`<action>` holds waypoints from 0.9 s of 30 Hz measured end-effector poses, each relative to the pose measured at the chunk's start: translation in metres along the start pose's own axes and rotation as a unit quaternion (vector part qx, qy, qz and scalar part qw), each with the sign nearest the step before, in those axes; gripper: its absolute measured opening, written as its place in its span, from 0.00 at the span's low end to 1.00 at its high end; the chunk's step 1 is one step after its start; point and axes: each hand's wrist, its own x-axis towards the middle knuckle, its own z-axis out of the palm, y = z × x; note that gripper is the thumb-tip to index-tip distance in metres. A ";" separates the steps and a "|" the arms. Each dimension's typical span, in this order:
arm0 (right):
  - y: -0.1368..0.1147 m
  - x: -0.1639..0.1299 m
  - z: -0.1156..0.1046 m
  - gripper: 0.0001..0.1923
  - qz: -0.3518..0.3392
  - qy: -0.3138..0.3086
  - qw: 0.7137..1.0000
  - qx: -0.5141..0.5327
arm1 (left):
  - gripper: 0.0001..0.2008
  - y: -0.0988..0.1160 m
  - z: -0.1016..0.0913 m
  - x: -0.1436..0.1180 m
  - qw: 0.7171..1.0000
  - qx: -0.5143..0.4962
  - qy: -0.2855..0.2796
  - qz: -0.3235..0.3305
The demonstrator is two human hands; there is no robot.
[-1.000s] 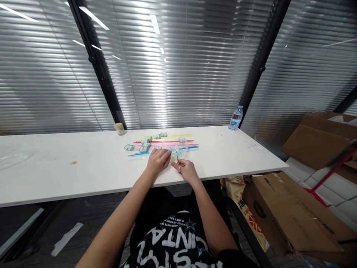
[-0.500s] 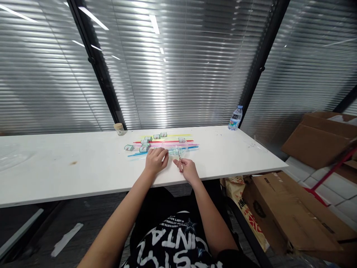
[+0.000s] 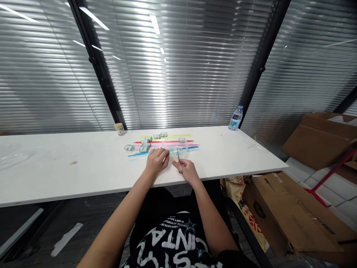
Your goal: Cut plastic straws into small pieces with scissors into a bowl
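My right hand [image 3: 187, 172] is closed round a slim, shiny metal tool [image 3: 179, 158] with a thin pointed end, tweezers or small scissors, I cannot tell which. Its tip points away from me, over a clear round dish [image 3: 182, 152] with pale bluish see-through bits. Left of the dish, my left hand [image 3: 157, 160] rests low on the table, fingers curled together; anything between them is hidden. Beyond both hands lie long thin coloured sticks or straws: blue [image 3: 135, 154], pink [image 3: 192, 144], red [image 3: 191, 140] and yellow [image 3: 184, 135]. Several small green-and-white wrapped rolls [image 3: 144, 149] lie among them.
A lidded jar [image 3: 119, 129] stands at the table's back left, a water bottle [image 3: 235, 118] at the back right. Clear plastic [image 3: 12, 158] lies far left on the white table [image 3: 92, 167]. Cardboard boxes [image 3: 292, 216] and a paper bag [image 3: 240, 197] are on the right below.
The metal tool's tip and my right thumb have shifted slightly left. My left hand is almost unmoved, and the things on the table stay in place.
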 end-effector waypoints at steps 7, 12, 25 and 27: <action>0.002 0.000 0.000 0.26 -0.001 0.000 1.000 -0.021 | 0.07 0.000 0.000 0.000 1.000 0.003 0.002 0.010; 0.003 0.000 0.000 0.26 -0.006 -0.002 1.000 -0.004 | 0.07 0.001 -0.001 0.000 1.000 0.007 0.017 0.024; 0.005 0.001 -0.001 0.27 -0.010 0.000 1.000 -0.014 | 0.07 0.001 -0.001 0.001 1.000 -0.004 -0.001 0.006; 0.005 0.002 -0.001 0.26 -0.008 0.000 1.000 -0.014 | 0.08 0.001 -0.001 0.001 1.000 -0.003 -0.005 0.003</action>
